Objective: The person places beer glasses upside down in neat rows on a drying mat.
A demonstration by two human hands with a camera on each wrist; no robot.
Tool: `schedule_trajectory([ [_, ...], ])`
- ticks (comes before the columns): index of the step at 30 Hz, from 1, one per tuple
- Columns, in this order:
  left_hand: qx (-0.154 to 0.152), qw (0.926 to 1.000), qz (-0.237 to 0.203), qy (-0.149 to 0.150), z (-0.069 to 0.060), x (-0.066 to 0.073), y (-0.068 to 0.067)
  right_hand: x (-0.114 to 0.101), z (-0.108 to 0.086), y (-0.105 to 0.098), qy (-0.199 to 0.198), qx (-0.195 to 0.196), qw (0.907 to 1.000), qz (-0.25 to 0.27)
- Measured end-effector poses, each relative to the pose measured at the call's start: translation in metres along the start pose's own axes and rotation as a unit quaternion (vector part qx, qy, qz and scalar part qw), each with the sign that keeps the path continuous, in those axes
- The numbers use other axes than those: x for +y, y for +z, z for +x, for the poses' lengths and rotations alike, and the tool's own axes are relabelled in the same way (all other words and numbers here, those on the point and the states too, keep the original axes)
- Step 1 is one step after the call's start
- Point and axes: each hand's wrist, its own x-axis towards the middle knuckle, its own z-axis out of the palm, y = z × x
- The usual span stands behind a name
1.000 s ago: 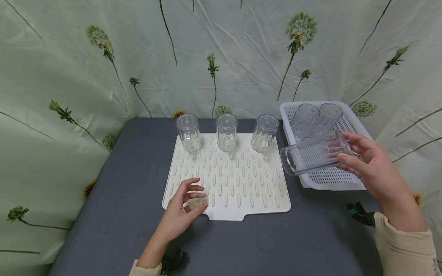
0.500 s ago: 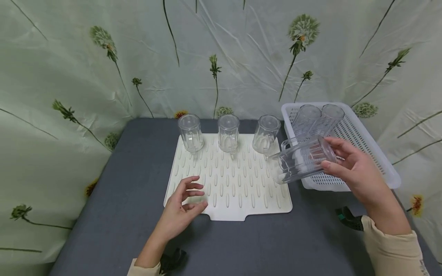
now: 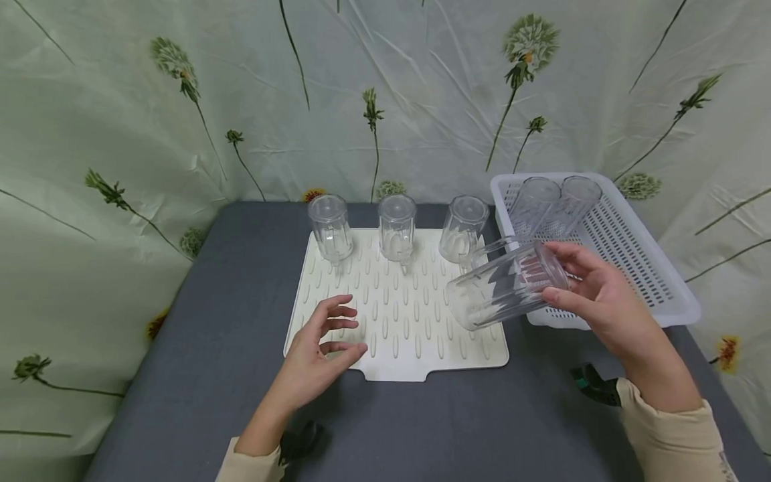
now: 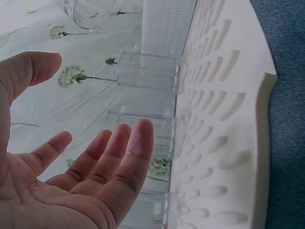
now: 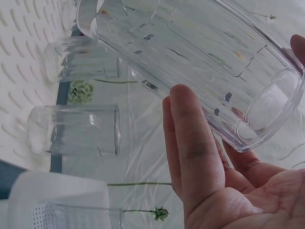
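Right hand [image 3: 602, 301] grips a clear mug [image 3: 502, 286], shifted from basket [image 3: 638, 274] toward ridged mat [image 3: 391, 358] — likely mid-transfer, height unclear; left hand [image 3: 310, 358] relaxed, empty.

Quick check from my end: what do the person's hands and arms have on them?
The left hand and right hand wear no gloves. The left sleeve and right sleeve are beige. A black left fitting and black right fitting jut out by the cuffs; the right one has a small green patch.
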Motion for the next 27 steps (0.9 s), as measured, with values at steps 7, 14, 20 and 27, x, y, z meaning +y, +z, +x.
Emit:
schedule_trajectory([
  [7, -0.014, 0.9996, 0.009, 0.022, 0.005, 0.005, 0.002, -0.001, 0.003, 0.015, 0.011, -0.024, 0.9995, -0.018],
  [14, -0.031, 0.9987, 0.024, 0.032, 0.009, 0.012, 0.006, 0.002, 0.008, 0.034, 0.012, -0.044, 0.9984, -0.032],
  [20, -0.038, 0.9969, 0.038, 0.058, 0.011, 0.018, 0.011, 0.002, 0.01, 0.046, 0.018, -0.057, 0.997, -0.05],
  [27, -0.044, 0.995, 0.05, 0.075, 0.014, 0.025, 0.017, 0.0, 0.01, 0.058, 0.028, -0.063, 0.995, -0.072],
])
